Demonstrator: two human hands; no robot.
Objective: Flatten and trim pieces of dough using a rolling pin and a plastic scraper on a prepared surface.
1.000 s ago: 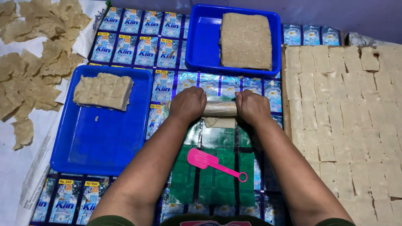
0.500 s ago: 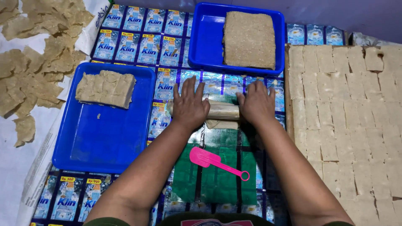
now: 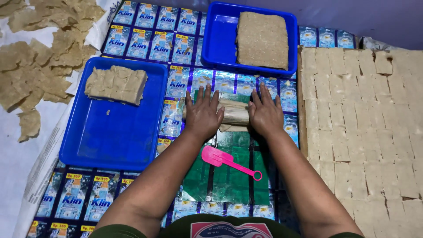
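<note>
1. The left hand (image 3: 202, 115) lies flat, palm down, fingers spread and stretched forward, pressing on the left end of a pale roller (image 3: 235, 113); it clasps nothing
2. The right hand (image 3: 265, 115) lies the same way on the roller's right end, fingers open and straight, not curled round it
3. The roller rests crosswise between the two hands, only its middle showing, at the far edge of a green sheet (image 3: 229, 172); a strip of pale dough (image 3: 231, 128) peeps out beneath it
4. One pink scraper (image 3: 229, 161) lies on the green sheet, just in front of the hands, touched by neither
5. Two blue trays: the near one (image 3: 115, 140) to the left holds one lump of dough (image 3: 115, 83) in its far corner; the far one (image 3: 220, 42) holds one flat brown slab (image 3: 263, 39)
6. To the right, a board (image 3: 361, 132) is covered with many cut pale squares, edge to edge; too many to count surely
7. At the far left, torn thin flakes (image 3: 39, 66) lie scattered on white cloth
8. Everything stands on a mat (image 3: 145, 39) of printed blue sachets
</note>
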